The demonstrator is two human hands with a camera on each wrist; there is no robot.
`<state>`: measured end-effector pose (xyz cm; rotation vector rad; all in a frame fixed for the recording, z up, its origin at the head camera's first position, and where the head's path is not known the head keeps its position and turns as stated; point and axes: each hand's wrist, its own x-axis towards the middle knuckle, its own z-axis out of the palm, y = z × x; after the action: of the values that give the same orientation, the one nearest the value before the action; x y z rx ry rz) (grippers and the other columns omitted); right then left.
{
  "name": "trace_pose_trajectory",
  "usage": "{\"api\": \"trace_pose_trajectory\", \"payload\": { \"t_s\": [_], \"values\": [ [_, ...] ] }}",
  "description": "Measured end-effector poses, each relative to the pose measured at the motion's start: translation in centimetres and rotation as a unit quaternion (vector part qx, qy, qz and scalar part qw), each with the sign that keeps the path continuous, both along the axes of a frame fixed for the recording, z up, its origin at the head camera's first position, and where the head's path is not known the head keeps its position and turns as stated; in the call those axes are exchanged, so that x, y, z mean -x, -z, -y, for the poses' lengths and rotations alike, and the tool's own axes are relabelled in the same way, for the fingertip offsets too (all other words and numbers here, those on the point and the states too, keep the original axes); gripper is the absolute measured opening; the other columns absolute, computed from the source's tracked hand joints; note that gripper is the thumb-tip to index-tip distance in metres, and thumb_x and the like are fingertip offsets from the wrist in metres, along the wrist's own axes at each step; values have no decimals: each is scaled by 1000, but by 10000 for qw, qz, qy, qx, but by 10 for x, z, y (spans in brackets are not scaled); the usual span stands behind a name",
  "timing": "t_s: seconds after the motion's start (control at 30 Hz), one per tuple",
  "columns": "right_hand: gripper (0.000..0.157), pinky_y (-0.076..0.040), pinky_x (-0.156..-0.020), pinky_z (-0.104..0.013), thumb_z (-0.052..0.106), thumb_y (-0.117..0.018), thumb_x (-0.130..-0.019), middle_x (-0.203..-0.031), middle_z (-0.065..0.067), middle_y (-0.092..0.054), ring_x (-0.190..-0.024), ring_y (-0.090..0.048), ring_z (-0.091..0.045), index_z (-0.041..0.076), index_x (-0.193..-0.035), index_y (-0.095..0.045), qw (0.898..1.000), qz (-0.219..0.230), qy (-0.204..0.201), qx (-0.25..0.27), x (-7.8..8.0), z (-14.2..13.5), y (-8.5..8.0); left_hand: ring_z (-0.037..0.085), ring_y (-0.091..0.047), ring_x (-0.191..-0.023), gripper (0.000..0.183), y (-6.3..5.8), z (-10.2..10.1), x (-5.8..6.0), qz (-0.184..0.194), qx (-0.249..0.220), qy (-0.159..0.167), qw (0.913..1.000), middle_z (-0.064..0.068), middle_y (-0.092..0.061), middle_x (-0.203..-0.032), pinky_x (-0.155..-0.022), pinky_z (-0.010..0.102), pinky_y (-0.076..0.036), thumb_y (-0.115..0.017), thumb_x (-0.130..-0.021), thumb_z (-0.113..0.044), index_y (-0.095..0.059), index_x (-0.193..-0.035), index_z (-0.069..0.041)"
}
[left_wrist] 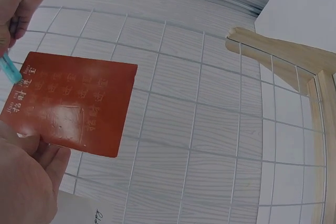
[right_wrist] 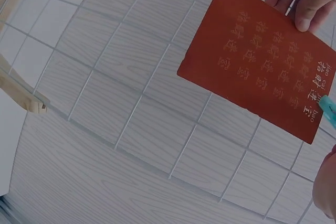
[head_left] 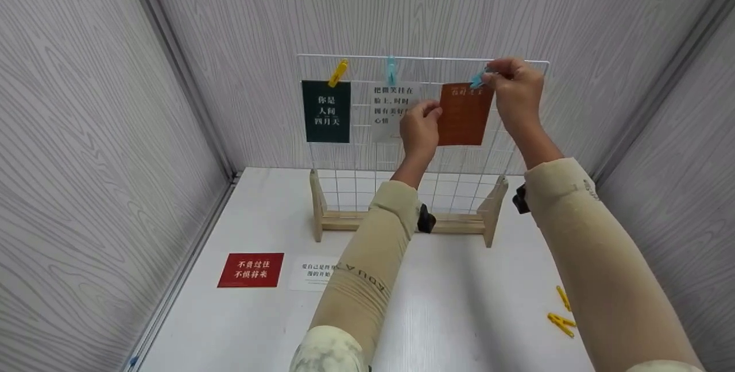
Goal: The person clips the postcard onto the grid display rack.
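An orange-red card (head_left: 464, 119) with pale lettering lies against the white wire grid (head_left: 367, 157). My left hand (head_left: 421, 130) pinches the card's left edge between thumb and fingers, as the left wrist view also shows. At the card's top edge, my right hand (head_left: 518, 89) pinches a light blue clothespin (head_left: 478, 79), whose tip reaches over the card. In the right wrist view only part of the right hand (right_wrist: 324, 184) shows, beside the clothespin (right_wrist: 328, 109). Left of the card, a white card (head_left: 386, 105) hangs from another blue clothespin (head_left: 391, 70), partly behind my left hand.
A dark green card (head_left: 326, 112) hangs at the grid's left under a yellow clothespin (head_left: 338, 73). Wooden feet (head_left: 492, 211) carry the grid. On the table lie a red card (head_left: 251, 270), a white card (head_left: 310, 275) partly behind my left sleeve, and several yellow clothespins (head_left: 561, 324).
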<state>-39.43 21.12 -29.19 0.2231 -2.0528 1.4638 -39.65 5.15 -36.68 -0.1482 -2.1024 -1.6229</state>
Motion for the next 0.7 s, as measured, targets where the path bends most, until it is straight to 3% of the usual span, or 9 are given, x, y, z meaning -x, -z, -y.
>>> {"api": "trace_pose_trajectory", "payload": {
  "t_s": [0.7],
  "values": [
    [16,-51,-80,-20,13,-69,-96,-105,-2,-63,-93,-58,-9,8,-111,-74,9983,-78,354,-452,2,12,6,11,-68,-94,18,0,-4,-2,151,-70,-160,9997,4,-74,-110,-77,21,-54,-62,-100,-14,-73,-114,-9]
  ]
}}
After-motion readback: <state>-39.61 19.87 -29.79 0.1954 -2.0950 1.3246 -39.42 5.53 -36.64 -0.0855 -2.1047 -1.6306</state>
